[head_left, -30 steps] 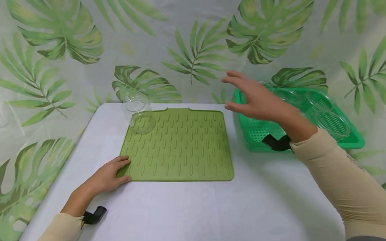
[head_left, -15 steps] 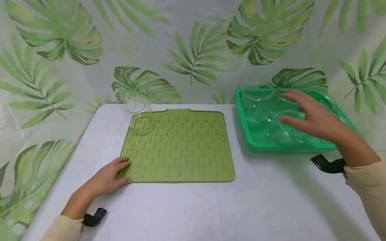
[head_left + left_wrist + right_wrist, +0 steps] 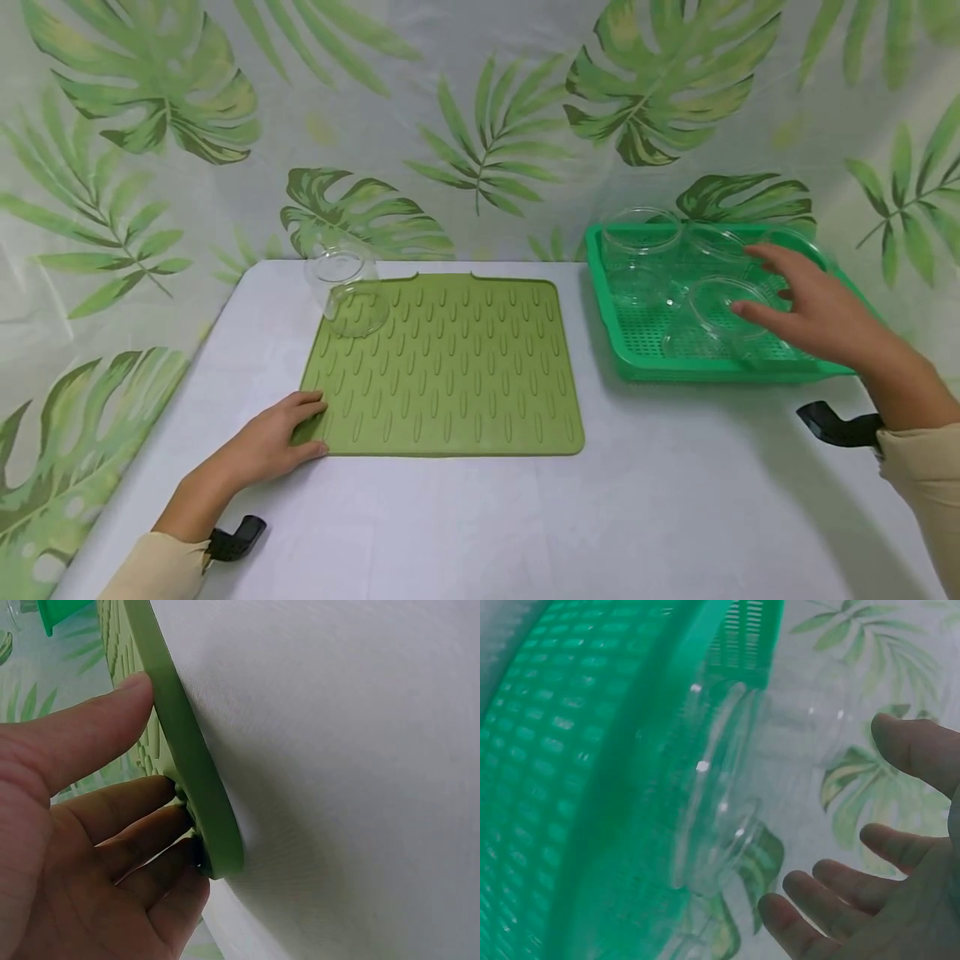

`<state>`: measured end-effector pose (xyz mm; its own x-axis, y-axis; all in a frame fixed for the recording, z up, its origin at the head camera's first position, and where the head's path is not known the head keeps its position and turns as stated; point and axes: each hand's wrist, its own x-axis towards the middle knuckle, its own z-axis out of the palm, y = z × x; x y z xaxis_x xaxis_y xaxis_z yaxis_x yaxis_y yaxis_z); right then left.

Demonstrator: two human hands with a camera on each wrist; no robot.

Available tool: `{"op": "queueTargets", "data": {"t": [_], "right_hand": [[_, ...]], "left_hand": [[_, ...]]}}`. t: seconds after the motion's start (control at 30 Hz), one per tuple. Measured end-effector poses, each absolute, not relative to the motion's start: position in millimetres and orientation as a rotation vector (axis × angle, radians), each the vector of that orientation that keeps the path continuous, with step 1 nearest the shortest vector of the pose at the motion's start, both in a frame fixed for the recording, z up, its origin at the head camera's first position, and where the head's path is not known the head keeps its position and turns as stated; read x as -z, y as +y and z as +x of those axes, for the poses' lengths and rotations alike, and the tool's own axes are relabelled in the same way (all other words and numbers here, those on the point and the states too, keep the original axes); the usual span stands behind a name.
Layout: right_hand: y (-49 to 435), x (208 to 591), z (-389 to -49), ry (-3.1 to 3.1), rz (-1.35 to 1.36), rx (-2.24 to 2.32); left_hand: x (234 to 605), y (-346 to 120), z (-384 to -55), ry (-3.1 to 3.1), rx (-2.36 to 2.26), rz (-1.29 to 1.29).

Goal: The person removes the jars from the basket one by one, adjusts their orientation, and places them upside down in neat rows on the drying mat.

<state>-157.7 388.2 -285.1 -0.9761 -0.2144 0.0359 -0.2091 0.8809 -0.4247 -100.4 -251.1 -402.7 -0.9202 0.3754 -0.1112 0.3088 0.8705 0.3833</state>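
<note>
My left hand [image 3: 262, 446] rests on the near left corner of a green ribbed mat [image 3: 450, 367]. In the left wrist view its thumb and fingertips touch the edge of the mat [image 3: 184, 727]. A clear cup [image 3: 358, 312] stands upside down on the mat's far left corner. My right hand [image 3: 821, 312], fingers spread and nothing gripped, hovers over the right part of a green basket [image 3: 660, 367]. Several clear cups sit in the basket, among them an upright cup [image 3: 641, 250] and a tilted one [image 3: 723, 308]. The right hand partly hides others.
A white cloth [image 3: 487, 525] covers the table around the mat and basket. Behind it hangs a leaf-patterned curtain [image 3: 510, 100]. In the right wrist view the basket wall [image 3: 577, 750] is blurred, with clear cups [image 3: 720, 787] near the fingers.
My right hand has moved right and down from above the basket's left end to over the cups at its right. The left hand has stayed on the mat.
</note>
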Motion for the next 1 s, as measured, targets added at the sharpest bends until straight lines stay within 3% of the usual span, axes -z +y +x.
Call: {"op": "queueTargets", "data": {"t": [0.43,1.0], "right_hand": [[390.2,306.4,-172.6,3.051,-0.297,0.58],[354.4,291.7,-204.8,2.99,-0.304,0.523]], "left_hand": [[404.3,-250.7,-101.6,2.88,-0.546,0.536],[405.3,-252.5,-103.1,2.875,-0.548,0.532]]}}
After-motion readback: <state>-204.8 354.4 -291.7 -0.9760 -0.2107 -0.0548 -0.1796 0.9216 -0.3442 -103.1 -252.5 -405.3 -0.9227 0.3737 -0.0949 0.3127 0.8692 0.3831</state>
